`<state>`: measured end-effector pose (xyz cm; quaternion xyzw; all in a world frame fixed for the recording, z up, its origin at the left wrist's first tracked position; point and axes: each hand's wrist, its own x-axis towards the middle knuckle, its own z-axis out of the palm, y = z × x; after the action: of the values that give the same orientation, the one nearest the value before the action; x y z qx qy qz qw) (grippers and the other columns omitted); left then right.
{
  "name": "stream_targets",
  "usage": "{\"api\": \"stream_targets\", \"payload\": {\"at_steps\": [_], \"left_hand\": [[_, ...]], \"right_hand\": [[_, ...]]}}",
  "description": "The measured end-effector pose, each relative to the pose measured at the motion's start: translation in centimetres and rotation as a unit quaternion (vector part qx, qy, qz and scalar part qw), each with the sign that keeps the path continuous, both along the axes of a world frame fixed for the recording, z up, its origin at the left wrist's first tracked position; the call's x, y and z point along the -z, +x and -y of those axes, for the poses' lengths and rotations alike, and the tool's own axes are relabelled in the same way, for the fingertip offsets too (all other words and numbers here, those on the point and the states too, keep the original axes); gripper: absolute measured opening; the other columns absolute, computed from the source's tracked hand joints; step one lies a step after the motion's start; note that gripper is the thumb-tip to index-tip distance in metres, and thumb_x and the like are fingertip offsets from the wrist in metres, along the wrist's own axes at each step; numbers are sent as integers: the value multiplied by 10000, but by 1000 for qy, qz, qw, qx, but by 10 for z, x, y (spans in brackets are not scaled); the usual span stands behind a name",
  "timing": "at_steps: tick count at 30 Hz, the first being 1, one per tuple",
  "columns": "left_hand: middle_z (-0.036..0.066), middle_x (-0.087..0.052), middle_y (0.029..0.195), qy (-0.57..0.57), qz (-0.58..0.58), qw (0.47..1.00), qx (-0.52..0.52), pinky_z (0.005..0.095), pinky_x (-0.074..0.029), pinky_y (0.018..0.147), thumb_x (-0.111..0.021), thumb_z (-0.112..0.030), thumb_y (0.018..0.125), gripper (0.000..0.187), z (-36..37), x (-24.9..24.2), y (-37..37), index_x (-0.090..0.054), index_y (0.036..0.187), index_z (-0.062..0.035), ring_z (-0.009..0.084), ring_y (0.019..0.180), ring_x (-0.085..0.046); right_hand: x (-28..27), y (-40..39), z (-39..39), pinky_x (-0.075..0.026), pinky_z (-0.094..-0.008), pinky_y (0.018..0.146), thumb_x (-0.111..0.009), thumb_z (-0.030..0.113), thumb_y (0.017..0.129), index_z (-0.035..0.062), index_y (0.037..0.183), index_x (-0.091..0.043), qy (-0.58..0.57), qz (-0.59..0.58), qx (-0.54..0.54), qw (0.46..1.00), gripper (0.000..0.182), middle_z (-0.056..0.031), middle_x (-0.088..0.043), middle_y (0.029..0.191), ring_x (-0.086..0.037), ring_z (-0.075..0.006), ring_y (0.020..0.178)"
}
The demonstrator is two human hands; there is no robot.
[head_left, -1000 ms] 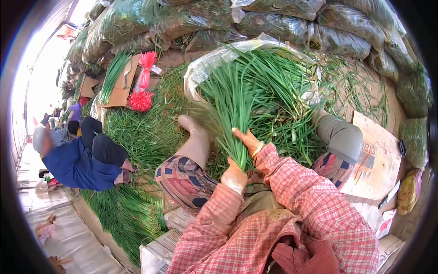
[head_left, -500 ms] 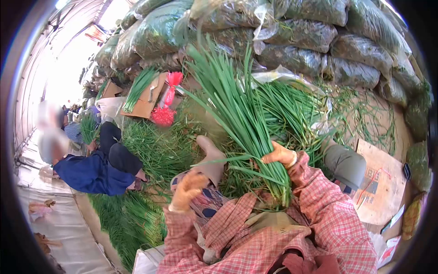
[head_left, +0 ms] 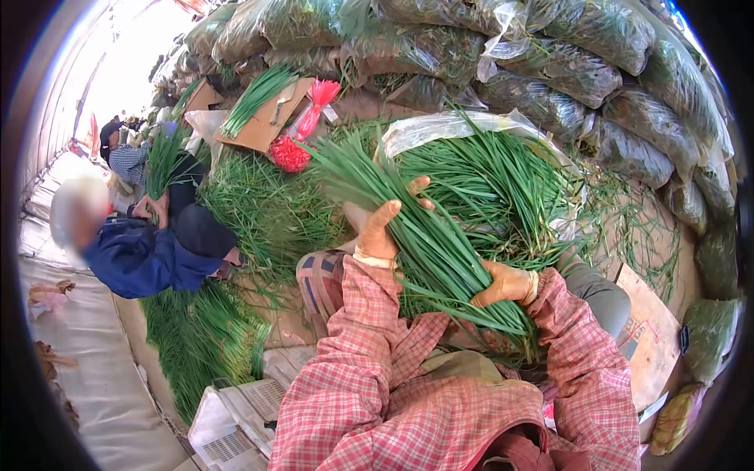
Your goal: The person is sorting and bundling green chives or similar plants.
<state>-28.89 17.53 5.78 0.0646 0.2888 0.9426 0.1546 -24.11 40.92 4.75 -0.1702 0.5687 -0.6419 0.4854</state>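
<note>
A long bunch of garlic chives (head_left: 436, 247) slants across my lap, leaf tips up to the left and pale stem ends low on the right. My right hand (head_left: 503, 284), in an orange-tan glove, grips it near the stems. My gloved left hand (head_left: 380, 234) is wrapped round the leafy upper part from beneath; its thumb shows on the near side and fingertips on the far side. Just beyond the bunch, a big heap of loose chives (head_left: 495, 177) lies on a clear plastic sheet (head_left: 440, 123).
Full plastic sacks (head_left: 550, 59) are stacked at the back. A co-worker in blue (head_left: 157, 255) sits at left holding greens. Chives lie on cardboard (head_left: 263, 118) beside pink ties (head_left: 320, 98). Cut chives (head_left: 200, 337) lie at lower left near a white crate (head_left: 239, 416). A wooden board (head_left: 648, 337) lies at right.
My left hand has come from beside the knee onto the upper leaves. The bunch has tilted lower toward the left, with my right hand still gripping it. The camera view has shifted.
</note>
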Motion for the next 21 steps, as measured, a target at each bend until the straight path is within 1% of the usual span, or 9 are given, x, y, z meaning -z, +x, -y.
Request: {"api": "stream_targets", "payload": {"at_steps": [3,4,7,8,11,12,16,19,21], "left_hand": [[141,-551,983,-47,-43,993,-102,409,-472,770,-605,-115,762,545,6,-12,-7,-341,1227,-11,227,814,-550],[90,-544,814,-61,-35,991,-117,398,-454,772,-586,-104,776,501,7,-17,-9,-365,1213,2,193,740,-525],[53,-500,736,-81,-10,992,-96,380,-441,772,-573,-111,787,346,12,-38,-8,-450,1090,0,170,700,-493],[7,-412,659,-34,42,993,-107,360,-429,748,-545,-182,828,178,14,-45,-8,-484,901,-32,146,652,-442],[-41,-339,597,-50,26,996,-67,352,-422,758,-535,-280,844,234,18,-56,-4,-484,918,-63,115,593,-415],[-42,-303,575,-92,31,989,-111,349,-416,701,-494,-344,860,286,12,-60,0,-419,721,-106,119,564,-379],[-39,-245,531,-187,-62,970,-141,337,-394,664,-433,-400,878,390,-19,-92,23,-312,609,-144,125,535,-336],[-37,-256,530,-160,-120,977,-72,341,-381,682,-396,-411,890,395,-54,-102,46,-306,613,-145,136,541,-345],[-26,-292,530,-156,-137,975,-74,363,-404,681,-410,-403,888,386,-72,-84,50,-328,626,-132,139,552,-381]], "right_hand": [[-4,-3,-5,-361,-285,880,-661,28,666,73,1303,-293,-25,-26,-13,999,737,-33,-502,1121,-445,-121,998],[1,-5,-7,-345,-280,895,-657,15,660,85,1324,-252,-20,-35,-18,999,781,-28,-483,1142,-426,-120,1020],[5,-8,-11,-332,-280,906,-670,13,640,86,1326,-244,-23,-34,-17,999,811,-24,-480,1142,-419,-116,1025],[6,-9,-13,-328,-281,910,-675,21,634,90,1326,-244,-27,-77,-23,996,818,-22,-481,1140,-418,-118,1026],[2,-9,-19,-318,-292,931,-675,16,627,87,1318,-264,-15,-81,-29,996,807,-20,-477,1165,-413,-119,1056],[-1,-7,-19,-311,-300,945,-673,4,625,83,1313,-274,-36,-52,-19,998,799,-22,-474,1179,-408,-120,1074],[29,1,-28,-319,-311,950,-715,33,613,59,1304,-272,-66,-148,20,987,821,-45,-472,1188,-415,-128,1069],[50,14,-45,-339,-321,938,-782,129,575,54,1305,-266,-29,-222,89,970,897,-91,-487,1176,-438,-174,1076],[85,19,-85,-343,-327,934,-759,208,634,59,1315,-254,157,-433,163,873,861,-124,-476,1176,-427,-220,1105]]}}
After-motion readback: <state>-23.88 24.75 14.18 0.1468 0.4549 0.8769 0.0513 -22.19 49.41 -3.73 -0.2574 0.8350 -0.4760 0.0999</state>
